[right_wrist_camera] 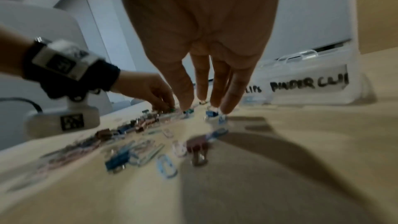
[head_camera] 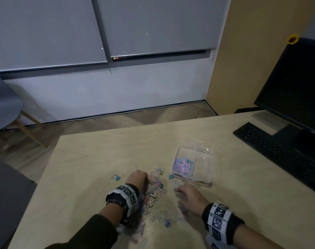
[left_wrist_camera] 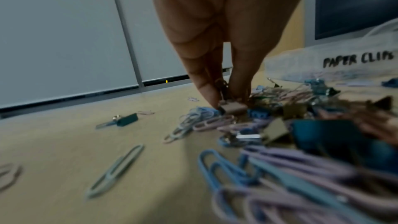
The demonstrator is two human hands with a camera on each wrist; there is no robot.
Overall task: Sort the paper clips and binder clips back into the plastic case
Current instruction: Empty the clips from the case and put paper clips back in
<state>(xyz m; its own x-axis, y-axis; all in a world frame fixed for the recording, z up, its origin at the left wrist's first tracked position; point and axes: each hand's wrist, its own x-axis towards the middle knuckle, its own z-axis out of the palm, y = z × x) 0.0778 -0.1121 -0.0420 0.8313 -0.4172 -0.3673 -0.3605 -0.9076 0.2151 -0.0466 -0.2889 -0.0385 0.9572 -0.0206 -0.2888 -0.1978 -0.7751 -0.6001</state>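
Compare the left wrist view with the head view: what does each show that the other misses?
Only the left wrist view shows the left hand's grip: fingertips pinching a tan binder clip at the pile's edge, and the "PAPER CLIPS" lettering on the plastic case.

Only the head view shows the case's two compartments, the left one holding pink and blue paper clips, the right one looking empty, plus the right hand, keyboard and monitor.

Both show the loose clip pile on the wooden table.
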